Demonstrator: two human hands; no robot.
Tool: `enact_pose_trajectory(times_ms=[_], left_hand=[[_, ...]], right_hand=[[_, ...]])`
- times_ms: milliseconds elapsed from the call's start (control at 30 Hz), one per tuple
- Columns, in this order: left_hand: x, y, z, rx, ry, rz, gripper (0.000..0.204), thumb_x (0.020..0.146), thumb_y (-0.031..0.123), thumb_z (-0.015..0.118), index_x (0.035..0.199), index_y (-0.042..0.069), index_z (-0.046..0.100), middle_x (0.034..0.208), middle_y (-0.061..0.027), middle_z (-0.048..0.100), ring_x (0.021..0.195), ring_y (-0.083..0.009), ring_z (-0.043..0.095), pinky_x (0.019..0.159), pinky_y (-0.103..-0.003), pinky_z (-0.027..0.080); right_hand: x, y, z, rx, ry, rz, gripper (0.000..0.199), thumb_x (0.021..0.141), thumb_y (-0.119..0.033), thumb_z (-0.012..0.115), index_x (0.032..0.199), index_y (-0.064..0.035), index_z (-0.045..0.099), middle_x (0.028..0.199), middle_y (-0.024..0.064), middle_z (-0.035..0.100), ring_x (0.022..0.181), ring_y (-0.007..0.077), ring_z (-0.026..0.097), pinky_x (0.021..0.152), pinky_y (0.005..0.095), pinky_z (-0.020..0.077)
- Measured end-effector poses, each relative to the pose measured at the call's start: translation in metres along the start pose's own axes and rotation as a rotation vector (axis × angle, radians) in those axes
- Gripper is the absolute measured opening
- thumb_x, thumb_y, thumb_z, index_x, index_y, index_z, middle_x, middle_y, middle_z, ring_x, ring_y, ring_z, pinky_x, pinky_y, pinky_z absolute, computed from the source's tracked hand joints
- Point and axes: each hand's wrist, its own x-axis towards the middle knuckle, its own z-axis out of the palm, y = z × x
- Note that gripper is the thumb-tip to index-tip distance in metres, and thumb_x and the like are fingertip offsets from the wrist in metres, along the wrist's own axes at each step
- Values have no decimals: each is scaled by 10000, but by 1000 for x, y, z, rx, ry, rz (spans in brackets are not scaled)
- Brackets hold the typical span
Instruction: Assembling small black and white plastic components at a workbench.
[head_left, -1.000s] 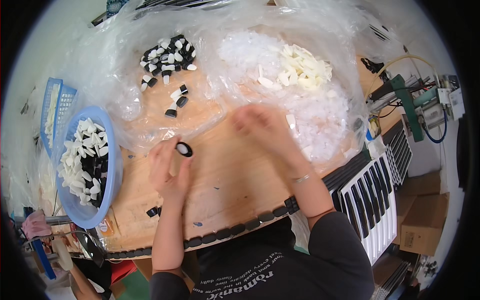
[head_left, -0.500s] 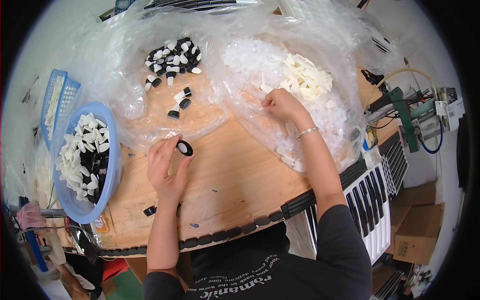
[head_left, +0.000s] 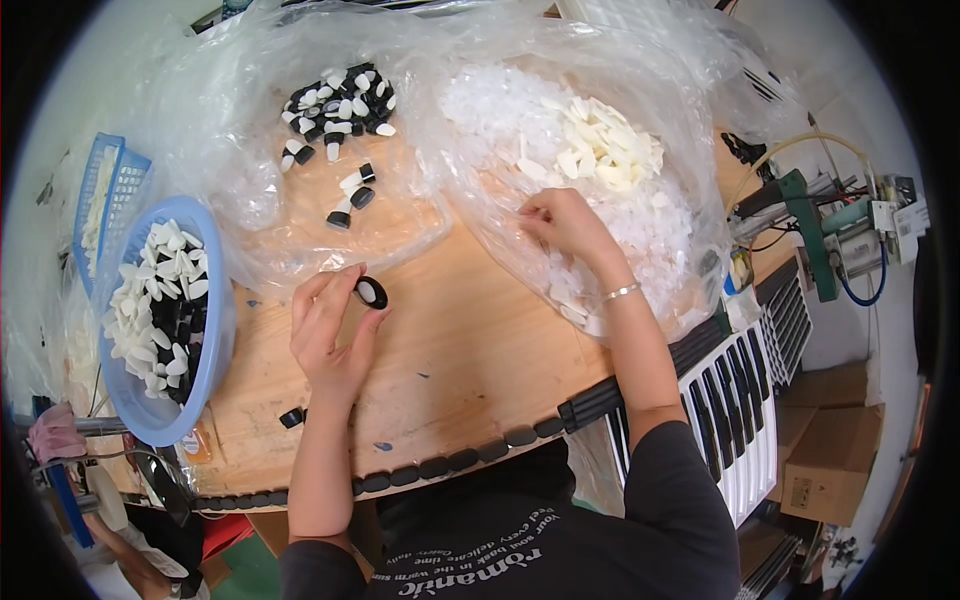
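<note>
My left hand (head_left: pixel 328 325) pinches a black oval cap (head_left: pixel 371 293) with a white inside, tilted toward me above the wooden table (head_left: pixel 470 350). My right hand (head_left: pixel 568 222) hovers over the near left side of an opened clear plastic bag, its fingertips drawn together. Whatever may be between those fingertips is too small to make out. On that bag lie a heap of translucent white pieces (head_left: pixel 490 105) and a cream pile of flat pieces (head_left: pixel 610 145). Black caps with white tongues (head_left: pixel 340 105) are heaped on clear plastic farther left.
At the left stands a blue basin (head_left: pixel 225 330) of black and white parts, beside a blue basket (head_left: pixel 125 190). A small black cap (head_left: pixel 292 417) lies near my left forearm. Black-and-white slotted strips (head_left: pixel 735 420) and a green-framed fixture (head_left: pixel 808 240) are at the right.
My right hand has drawn slightly nearer to me, away from the cream pile. My left hand keeps the black cap almost in place. The view has shifted a little.
</note>
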Motion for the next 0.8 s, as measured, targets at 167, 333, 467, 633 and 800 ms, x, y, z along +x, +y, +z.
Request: enact_pose_trajectory(times_ms=[167,333,467,633,800], left_hand=[[-1,-2,2,4,-20,17,516,584,-35,781,1081,-4,646,1003,-99,686,940,-269,587,811,-346,472],[-1,-2,3,10,-17,-7,509,588,-27,781,1079,0,647,1005,-91,686,924,-267,589,803,-345,473],[0,1,3,5,-47,15,510,587,-26,782,1078,0,647,1003,-92,686,917,-269,591,801,-347,475],[0,-2,2,28,-18,24,526,577,-25,786,1083,0,646,997,-96,688,908,-270,593,793,-352,478],[0,1,2,20,-63,21,495,614,-51,766,1091,-7,640,1011,-106,673,956,-243,581,836,-323,476]], right_hand=[[4,-1,21,-19,12,-377,205,741,32,643,926,-34,699,873,113,624,625,212,608,593,308,486],[-3,-12,-16,89,-98,-88,197,729,-2,627,913,4,697,775,133,653,757,254,630,699,335,495],[-8,-3,-16,78,-50,110,186,723,7,636,900,10,693,766,152,669,700,236,636,645,312,495],[-25,8,-31,46,-52,185,183,703,8,653,883,15,687,765,159,669,692,217,633,637,306,495],[-37,16,-23,20,-106,154,149,661,33,702,805,28,663,681,102,650,606,131,600,573,269,480]])
